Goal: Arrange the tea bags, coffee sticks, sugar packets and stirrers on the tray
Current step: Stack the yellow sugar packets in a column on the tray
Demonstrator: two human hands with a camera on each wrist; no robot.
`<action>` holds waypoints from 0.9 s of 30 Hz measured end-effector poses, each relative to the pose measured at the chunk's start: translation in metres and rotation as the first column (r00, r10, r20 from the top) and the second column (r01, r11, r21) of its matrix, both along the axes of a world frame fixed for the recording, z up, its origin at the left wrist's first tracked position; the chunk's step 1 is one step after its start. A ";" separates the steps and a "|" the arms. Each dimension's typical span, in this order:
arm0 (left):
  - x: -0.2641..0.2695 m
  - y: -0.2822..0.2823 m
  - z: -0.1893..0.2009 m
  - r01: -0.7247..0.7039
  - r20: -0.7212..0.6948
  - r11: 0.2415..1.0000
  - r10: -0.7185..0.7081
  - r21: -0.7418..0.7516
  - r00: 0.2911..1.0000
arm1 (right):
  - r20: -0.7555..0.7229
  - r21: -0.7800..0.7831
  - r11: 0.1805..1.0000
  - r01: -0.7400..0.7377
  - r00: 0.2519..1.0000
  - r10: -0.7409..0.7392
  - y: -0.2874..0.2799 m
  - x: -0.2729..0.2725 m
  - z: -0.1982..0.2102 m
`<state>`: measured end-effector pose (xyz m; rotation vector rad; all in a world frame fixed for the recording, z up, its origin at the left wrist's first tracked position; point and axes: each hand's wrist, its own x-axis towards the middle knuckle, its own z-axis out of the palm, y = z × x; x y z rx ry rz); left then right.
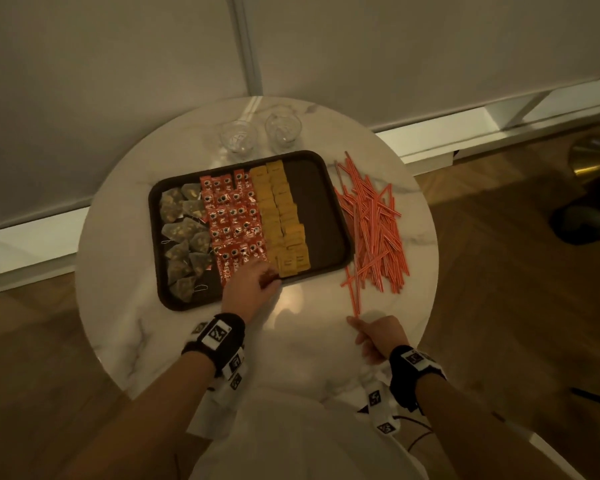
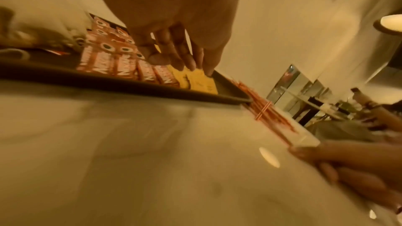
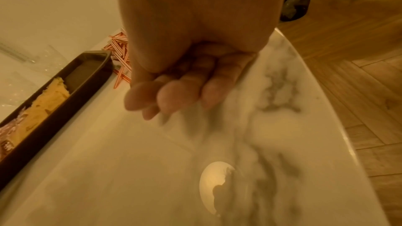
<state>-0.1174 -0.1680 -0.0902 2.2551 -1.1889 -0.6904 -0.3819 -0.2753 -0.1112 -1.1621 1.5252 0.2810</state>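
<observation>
I am holding my right hand (image 1: 378, 336) low over the near side of the round marble table (image 1: 309, 341), and the stirrers (image 1: 374, 230) are lying from it toward twelve o'clock, a loose red-and-white heap on the bare marble just beside the tray (image 1: 326, 188). Most of them are running their long axis roughly from twelve to six, a few crossing at a slant. One stray stirrer (image 1: 353, 292) is pointing almost straight back at my forefinger, its near tip reaching the fingertip, though the wrist view is too blurred for me to say whether I am pinching it; the fingers are curling loosely inward. My right hand is clearly the nearer one to the heap.

My left hand (image 1: 250, 289) is working at ten o'clock from the right, fingers bent down on the near edge of the tray, pressing the nearest yellow sugar packets (image 1: 284, 216) where they are meeting the red coffee sticks (image 1: 232, 220). The tea bags (image 1: 184, 233) are filling the tray's nine o'clock end, and a bare brown strip is waiting at its three o'clock side, right beside the heap; I judge the stirrers belong there.

Two clear glasses (image 1: 260, 135) are standing beyond the tray at twelve. Pale wall panels are rising behind, and herringbone wood flooring is showing around the table.
</observation>
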 end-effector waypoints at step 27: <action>0.123 0.152 -0.032 -0.639 -0.046 0.758 0.649 0.134 0.760 | -0.113 -0.575 0.718 -0.392 0.907 0.406 -0.103 0.112 0.026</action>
